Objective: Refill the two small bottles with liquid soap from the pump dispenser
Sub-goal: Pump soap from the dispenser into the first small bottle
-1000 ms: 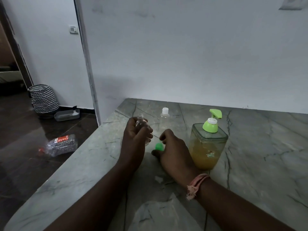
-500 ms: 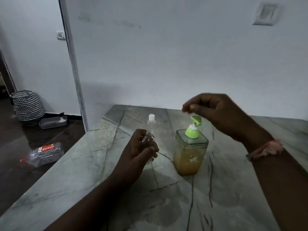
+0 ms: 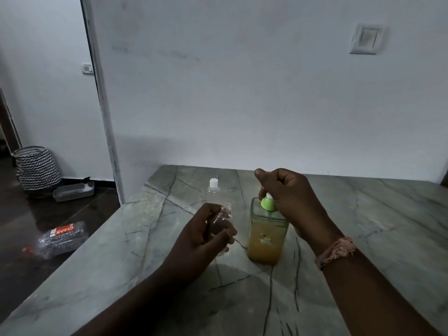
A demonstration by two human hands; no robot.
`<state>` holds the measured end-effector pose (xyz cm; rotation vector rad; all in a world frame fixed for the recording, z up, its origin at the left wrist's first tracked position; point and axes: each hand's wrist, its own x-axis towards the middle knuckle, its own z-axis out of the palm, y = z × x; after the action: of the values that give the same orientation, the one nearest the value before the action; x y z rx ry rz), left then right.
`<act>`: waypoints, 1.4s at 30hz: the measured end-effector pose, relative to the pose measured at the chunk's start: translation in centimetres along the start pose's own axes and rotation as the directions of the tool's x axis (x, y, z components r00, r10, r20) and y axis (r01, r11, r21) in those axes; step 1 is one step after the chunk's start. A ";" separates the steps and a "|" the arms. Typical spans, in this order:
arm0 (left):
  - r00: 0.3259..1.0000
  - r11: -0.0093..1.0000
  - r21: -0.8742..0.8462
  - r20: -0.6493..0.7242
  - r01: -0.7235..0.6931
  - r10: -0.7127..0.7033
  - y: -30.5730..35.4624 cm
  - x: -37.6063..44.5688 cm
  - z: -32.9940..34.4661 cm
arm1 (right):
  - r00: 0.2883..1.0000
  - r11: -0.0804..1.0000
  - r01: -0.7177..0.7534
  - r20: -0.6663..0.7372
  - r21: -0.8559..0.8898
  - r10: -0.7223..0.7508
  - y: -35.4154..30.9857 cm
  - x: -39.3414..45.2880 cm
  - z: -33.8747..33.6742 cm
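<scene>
Counted two small clear bottles: one in hand, one white-capped near the worktop's back edge. One pump dispenser. Two hands, left and right. On the floor: one basket, one tray, one crushed bottle.

Counter: polished grey-green stone, dark veins, dull sheen. Pump dispenser: clear smooth plastic body, amber liquid inside; pump collar of glossy green plastic. Small bottle in the left hand: thin clear plastic, glinting. Second small bottle toward the counter's far edge: clear plastic, matt white cap. Wristband: frayed pink cloth. Floor: dark, glossy. Wall: matt white paint, scuffed.
</scene>
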<state>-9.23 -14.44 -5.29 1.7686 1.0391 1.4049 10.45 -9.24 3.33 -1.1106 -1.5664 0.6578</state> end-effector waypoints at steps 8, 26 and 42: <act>0.992 0.997 0.014 0.104 -0.071 0.069 2.1 3.2 2.2 | 0.954 0.972 -0.236 0.194 0.016 0.229 -0.9 2.7 -1.1; 0.976 0.977 -0.010 -0.048 -0.211 0.211 0.8 4.4 3.3 | 0.832 0.858 -0.382 0.276 -0.344 0.481 0.3 7.6 0.8; 0.979 0.974 -0.127 -0.107 -0.185 0.172 -0.3 3.8 3.3 | 0.783 0.857 -0.267 0.418 -0.441 0.460 0.3 7.0 0.5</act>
<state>-5.67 -10.99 -4.51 1.7443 0.8260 1.6445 10.01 -2.79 5.96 -1.6489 -1.9972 1.0245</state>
